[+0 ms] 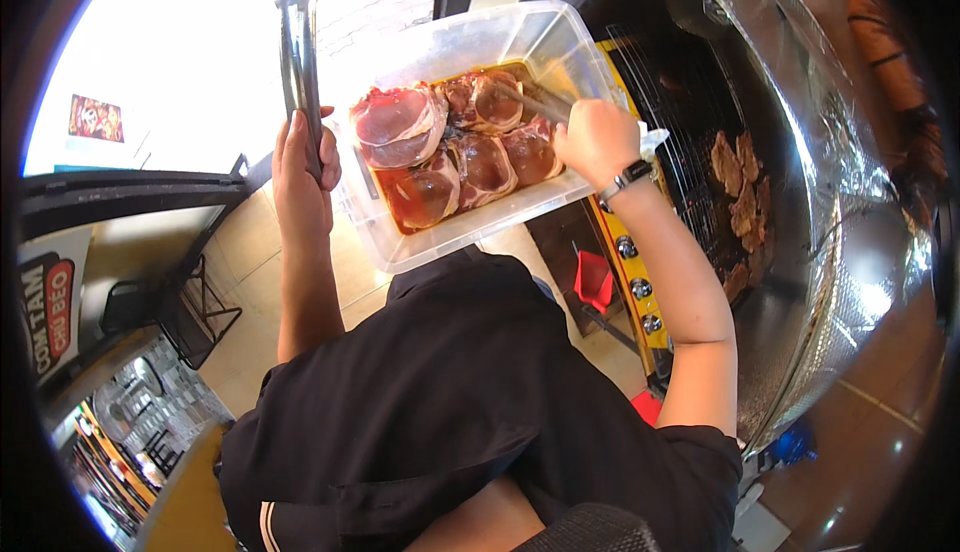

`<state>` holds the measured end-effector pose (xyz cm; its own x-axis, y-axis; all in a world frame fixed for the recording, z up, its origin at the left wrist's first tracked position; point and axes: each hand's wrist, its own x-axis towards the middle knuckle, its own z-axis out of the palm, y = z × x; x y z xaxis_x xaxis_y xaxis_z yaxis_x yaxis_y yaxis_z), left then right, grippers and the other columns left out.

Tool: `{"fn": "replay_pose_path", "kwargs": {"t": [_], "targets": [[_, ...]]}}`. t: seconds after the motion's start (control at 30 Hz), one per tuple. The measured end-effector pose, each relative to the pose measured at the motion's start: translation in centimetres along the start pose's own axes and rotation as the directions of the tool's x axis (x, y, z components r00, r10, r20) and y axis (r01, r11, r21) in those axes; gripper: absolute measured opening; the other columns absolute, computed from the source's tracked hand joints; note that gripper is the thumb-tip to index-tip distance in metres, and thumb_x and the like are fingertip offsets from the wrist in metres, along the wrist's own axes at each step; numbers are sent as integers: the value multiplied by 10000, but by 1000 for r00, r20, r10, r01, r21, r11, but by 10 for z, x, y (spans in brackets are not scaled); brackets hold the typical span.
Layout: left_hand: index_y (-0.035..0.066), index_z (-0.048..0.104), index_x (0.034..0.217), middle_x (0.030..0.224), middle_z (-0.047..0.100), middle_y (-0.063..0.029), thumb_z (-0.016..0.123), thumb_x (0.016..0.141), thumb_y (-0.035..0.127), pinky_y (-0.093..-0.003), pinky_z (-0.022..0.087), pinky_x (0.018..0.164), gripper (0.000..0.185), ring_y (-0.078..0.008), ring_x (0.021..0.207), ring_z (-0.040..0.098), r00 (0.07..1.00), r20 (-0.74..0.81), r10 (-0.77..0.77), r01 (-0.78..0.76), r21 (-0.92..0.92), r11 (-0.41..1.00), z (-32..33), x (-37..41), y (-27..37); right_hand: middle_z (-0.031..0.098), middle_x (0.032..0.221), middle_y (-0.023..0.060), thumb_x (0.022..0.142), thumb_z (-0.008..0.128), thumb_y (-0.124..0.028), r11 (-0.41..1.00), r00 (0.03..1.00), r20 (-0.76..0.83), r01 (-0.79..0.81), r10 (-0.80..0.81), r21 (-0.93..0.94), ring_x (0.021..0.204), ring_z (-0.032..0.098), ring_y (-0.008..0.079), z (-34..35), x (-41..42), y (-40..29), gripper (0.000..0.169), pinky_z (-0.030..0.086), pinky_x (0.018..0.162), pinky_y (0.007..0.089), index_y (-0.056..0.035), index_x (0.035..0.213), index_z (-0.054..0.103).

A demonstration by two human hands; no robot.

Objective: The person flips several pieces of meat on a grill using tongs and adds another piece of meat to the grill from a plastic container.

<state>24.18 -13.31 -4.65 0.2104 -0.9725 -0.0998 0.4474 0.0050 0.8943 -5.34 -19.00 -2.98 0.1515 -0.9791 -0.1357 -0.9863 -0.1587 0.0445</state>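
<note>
My left hand [306, 162] is closed around metal tongs [300, 49], held upright at the left side of a clear plastic tub [480, 241]. Raw marinated pork chops [397, 124] lie in reddish-brown marinade inside the tub. My right hand [600, 143] is over the tub's right side, its fingers closed on the handle of a utensil [544, 106], perhaps a brush. That utensil's far end reaches in among the meat at the back right. What supports the tub is hidden.
On the right stands a grill with a wire grate [660, 117], control knobs [640, 287] and browned meat pieces [742, 199]. Crinkled foil [832, 252] lines its far side. A red dustpan [594, 280] is below the grill front. A folding chair [187, 319] stands at left.
</note>
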Motion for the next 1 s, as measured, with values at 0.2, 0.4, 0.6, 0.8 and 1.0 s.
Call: {"fn": "replay_pose_path", "kwargs": {"t": [0.2, 0.4, 0.6, 0.8, 1.0], "targets": [[-7, 527, 1039, 603, 391, 28, 388, 969, 272, -187, 213, 421, 320, -33, 462, 290, 995, 72, -75, 72, 34, 997, 14, 15, -7, 652, 761, 182, 751, 605, -249, 1000, 1000, -5, -15, 15, 14, 749, 644, 344, 25, 16, 15, 219, 513, 671, 419, -41, 749, 674], [5, 550, 1023, 594, 391, 41, 410, 961, 268, -184, 206, 414, 304, -23, 457, 296, 989, 119, -90, 65, 196, 978, 18, 9, -8, 638, 741, 195, 765, 641, -333, 967, 990, -20, -133, 140, 217, 721, 629, 358, 3, -17, 42, 314, 502, 643, 417, -20, 769, 663], [13, 547, 1047, 601, 373, 72, 471, 950, 229, -174, 192, 418, 248, -1, 472, 286, 977, 164, -135, 62, 388, 920, 19, -2, -6, 458, 522, -34, 850, 639, -268, 488, 934, 247, -347, 258, 801, 434, 383, 23, 4, -93, 76, 262, 316, 389, 210, -35, 738, 600], [59, 564, 1015, 622, 399, 96, 536, 918, 278, -162, 227, 440, 241, 10, 517, 326, 972, 163, -168, 76, 457, 886, 49, -16, -25, 471, 532, -32, 857, 642, -289, -249, 874, 391, -326, 289, 912, 376, 344, 17, 43, -152, 74, 285, 240, 323, 178, -28, 759, 587], [65, 573, 956, 562, 390, 81, 508, 932, 290, -159, 217, 405, 236, 0, 452, 316, 974, 146, -172, 69, 532, 844, 100, -49, -29, 459, 564, 3, 916, 543, -276, -478, 900, 303, -126, 314, 869, 405, 354, 46, 30, -218, 110, 288, 262, 344, 173, -2, 833, 573]]}}
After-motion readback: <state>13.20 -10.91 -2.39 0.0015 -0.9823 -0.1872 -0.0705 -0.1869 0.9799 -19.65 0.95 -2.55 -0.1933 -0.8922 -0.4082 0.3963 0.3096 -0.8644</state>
